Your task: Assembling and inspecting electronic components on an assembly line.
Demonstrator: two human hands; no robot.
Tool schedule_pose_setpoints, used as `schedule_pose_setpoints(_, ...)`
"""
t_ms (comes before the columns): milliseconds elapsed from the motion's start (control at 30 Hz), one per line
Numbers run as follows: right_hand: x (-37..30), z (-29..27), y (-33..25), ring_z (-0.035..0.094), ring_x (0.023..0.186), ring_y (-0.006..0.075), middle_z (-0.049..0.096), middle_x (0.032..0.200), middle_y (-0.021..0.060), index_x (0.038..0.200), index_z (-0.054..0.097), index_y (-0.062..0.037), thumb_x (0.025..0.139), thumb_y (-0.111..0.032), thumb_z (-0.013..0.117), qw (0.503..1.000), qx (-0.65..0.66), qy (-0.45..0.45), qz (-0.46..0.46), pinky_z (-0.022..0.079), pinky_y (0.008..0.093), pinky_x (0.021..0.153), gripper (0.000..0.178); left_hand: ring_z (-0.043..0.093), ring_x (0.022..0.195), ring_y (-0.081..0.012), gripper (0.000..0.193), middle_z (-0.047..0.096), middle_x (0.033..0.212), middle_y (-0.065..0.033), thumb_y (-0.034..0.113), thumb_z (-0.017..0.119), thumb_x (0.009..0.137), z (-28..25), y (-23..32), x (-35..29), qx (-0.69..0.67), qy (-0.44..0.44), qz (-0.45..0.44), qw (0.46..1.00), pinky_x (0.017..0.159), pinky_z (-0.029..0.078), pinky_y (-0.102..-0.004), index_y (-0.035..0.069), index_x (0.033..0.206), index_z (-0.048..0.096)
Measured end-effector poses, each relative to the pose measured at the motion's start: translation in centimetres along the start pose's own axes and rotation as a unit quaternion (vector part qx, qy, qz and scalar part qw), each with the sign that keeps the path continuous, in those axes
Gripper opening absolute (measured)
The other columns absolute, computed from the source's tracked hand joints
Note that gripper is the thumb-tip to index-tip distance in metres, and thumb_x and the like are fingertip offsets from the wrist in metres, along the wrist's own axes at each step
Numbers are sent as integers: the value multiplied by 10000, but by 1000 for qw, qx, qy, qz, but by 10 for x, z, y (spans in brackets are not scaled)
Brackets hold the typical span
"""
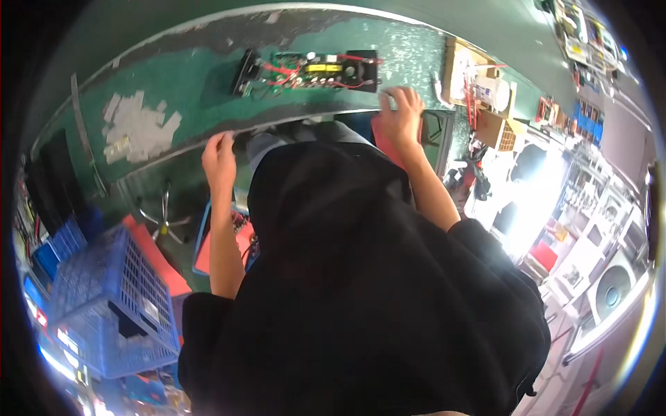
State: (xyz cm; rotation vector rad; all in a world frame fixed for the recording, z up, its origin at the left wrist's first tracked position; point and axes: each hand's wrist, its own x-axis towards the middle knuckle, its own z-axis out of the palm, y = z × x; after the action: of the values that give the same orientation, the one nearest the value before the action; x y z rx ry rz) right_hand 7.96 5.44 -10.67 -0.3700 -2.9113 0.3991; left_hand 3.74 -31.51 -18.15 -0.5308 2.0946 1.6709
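On the green workbench lies a long circuit board assembly with red wires, yellow components and a black end panel standing at its left end. My right hand is raised by the bench's near edge, just below the assembly's right end. Its fingers are bent, with a gap to the thumb, and nothing shows between them. At the near edge further left is my left hand, its fingers stretched loosely toward the bench and no object visible in them. Neither hand touches the assembly.
Small pale pieces lie piled on the bench's left part. A cardboard box with a white roll stands at the right. Below left are a blue plastic crate and a stool base. A blue-rimmed bin sits beside my left forearm.
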Motion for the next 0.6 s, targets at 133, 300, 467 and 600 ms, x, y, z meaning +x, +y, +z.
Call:
schedule_pose_setpoints(133, -38, -23, 134, 639, 853, 299, 665, 885, 140, 929, 693, -36, 841, -212, 624, 952, 31, 45, 301, 488, 405, 790, 208, 497, 642, -69, 232, 589, 764, 0, 202, 580, 945, 15, 18, 5, 19, -33, 9, 999, 574, 396, -227, -7, 1027, 639)
schedule_pose_setpoints(300, -4, -22, 181, 634, 871, 359, 629, 941, 180, 947, 684, -46, 814, -227, 656, 985, -114, 25, 126, 495, 442, 823, 227, 625, 663, -265, 247, 641, 756, -140, 270, 573, 932, 85, 94, -8, 192, -84, 211, 955, 638, 472, -344, 43, 997, 644)
schedule_pose_setpoints(467, 32, -9, 207, 662, 921, 387, 662, 947, 214, 958, 696, -15, 965, -209, 433, 936, -182, -180, 243, 540, 451, 788, 328, 607, 616, -182, 204, 655, 731, -130, 203, 590, 923, 169, 159, -24, 268, -158, 360, 880, 616, 459, -310, 12, 971, 645)
schedule_pose_setpoints(600, 33, -15, 221, 679, 887, 373, 687, 873, 198, 918, 709, -21, 912, -241, 501, 945, -118, -170, 253, 544, 448, 786, 303, 576, 648, -101, 212, 639, 719, -71, 191, 585, 928, 206, 169, -46, 221, -188, 278, 915, 604, 434, -266, -6, 977, 643)
